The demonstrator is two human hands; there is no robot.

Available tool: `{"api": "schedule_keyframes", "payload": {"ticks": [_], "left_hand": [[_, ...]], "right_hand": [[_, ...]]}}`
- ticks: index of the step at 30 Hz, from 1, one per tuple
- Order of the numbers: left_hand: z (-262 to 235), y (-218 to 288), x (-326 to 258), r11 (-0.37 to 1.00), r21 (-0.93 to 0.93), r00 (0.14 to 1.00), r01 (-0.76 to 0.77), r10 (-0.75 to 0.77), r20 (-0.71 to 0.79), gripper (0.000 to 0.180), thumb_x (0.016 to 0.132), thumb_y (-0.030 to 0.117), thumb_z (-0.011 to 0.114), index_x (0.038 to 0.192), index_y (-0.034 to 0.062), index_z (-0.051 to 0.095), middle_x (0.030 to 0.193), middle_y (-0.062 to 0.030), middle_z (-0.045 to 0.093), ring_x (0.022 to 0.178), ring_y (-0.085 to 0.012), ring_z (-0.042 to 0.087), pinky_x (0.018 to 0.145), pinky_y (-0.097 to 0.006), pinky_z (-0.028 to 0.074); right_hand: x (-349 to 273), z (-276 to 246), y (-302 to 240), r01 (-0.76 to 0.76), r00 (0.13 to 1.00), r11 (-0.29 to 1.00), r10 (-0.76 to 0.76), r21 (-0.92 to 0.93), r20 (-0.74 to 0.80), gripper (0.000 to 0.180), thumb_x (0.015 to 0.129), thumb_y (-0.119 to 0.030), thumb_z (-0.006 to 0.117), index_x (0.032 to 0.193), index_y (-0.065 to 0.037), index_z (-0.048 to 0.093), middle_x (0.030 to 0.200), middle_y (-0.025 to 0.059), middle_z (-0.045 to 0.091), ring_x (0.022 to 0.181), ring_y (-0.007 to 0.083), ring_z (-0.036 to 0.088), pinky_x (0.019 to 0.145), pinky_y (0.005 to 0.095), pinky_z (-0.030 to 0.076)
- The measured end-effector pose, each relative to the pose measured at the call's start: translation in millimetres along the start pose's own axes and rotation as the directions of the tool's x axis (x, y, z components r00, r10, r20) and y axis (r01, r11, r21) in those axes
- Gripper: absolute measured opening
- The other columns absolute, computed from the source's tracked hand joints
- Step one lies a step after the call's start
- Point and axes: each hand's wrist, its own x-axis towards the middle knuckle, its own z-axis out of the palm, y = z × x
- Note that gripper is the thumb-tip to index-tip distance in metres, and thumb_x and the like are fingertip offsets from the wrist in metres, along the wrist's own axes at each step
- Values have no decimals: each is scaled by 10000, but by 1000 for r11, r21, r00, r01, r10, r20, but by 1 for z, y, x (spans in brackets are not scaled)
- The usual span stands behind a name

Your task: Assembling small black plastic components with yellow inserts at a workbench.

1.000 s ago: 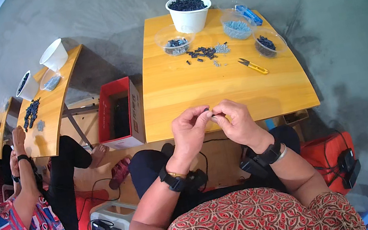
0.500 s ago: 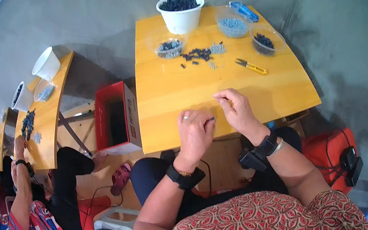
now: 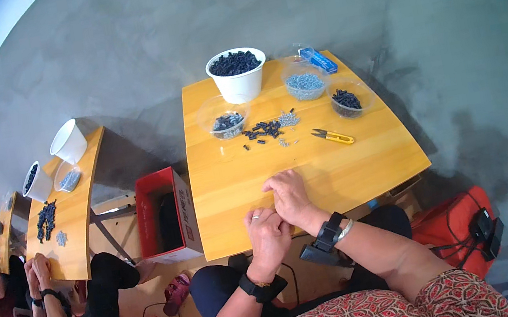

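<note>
My left hand point(image 3: 267, 232) rests curled at the front edge of the yellow wooden table point(image 3: 362, 164), fingers closed, with nothing visible in it. Touching it, just ahead, my right hand point(image 3: 287, 195) lies palm down on the tabletop. Both wrists wear dark bands. Further back lie a loose pile of small dark parts point(image 3: 265, 130), some silver screws point(image 3: 288, 119) and yellow-handled snips point(image 3: 333, 137). Behind them stand a white bucket of dark parts point(image 3: 237, 75) and three clear bowls point(image 3: 226, 121) point(image 3: 304, 85) point(image 3: 346, 100).
A blue box point(image 3: 318, 60) lies at the table's back edge. A red open crate point(image 3: 161, 220) stands on the floor to the left. Another person point(image 3: 51, 313) sits at a neighbouring table point(image 3: 72, 216) with white buckets. A red bag point(image 3: 457, 225) sits on the right.
My hands held a small piece together above the table edge, then spread onto the tabletop. Now they lie close together at the front edge. The view has shifted.
</note>
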Motion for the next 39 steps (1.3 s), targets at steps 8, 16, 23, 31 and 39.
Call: {"api": "schedule_keyframes", "payload": {"ticks": [8, 16, 23, 31, 39], "left_hand": [[1, -1, -1, 997, 77, 1000, 18, -16, -15, 69, 601, 15, 609, 573, 39, 550, 632, -86, 534, 689, -272, 513, 732, -372, 335], [0, -5, -4, 991, -110, 995, 71, -78, -63, 48, 603, 20, 624, 607, 41, 582, 621, -92, 540, 618, -268, 523, 617, -354, 385], [-26, 11, 11, 351, -808, 772, 473, -608, 188, 76, 777, 75, 624, 734, 13, 630, 703, -14, 603, 620, -60, 503, 553, -213, 407], [-36, 37, 9, 59, -883, 785, 465, -489, 380, 120, 822, 131, 586, 771, 27, 618, 667, -10, 575, 628, -81, 523, 615, -220, 445], [-42, 40, 0, 172, -899, 839, 402, -463, 286, 110, 824, 115, 580, 808, 12, 616, 687, -27, 593, 623, -95, 550, 628, -218, 461]], "right_hand": [[3, -2, -3, -32, 995, 992, 43, -126, 85, 131, 644, -32, 459, 728, -79, 547, 763, 75, 515, 798, 278, 444, 733, 394, 306], [1, -8, -6, -162, 987, 982, 159, 102, 34, 112, 748, -47, 458, 819, -50, 544, 822, 112, 558, 781, 270, 483, 729, 379, 356], [-6, -76, -51, -139, 976, 914, 62, 381, 209, 181, 780, 18, 496, 959, -7, 486, 812, 142, 526, 735, 272, 539, 652, 337, 441], [-8, -95, -59, 136, 985, 951, -159, 276, 62, 154, 750, 28, 514, 898, -18, 504, 773, 141, 523, 705, 303, 537, 624, 348, 442], [-8, -113, -61, -69, 987, 905, 0, 420, 162, 120, 795, -13, 519, 914, -8, 537, 791, 120, 561, 724, 221, 572, 648, 283, 452]]}}
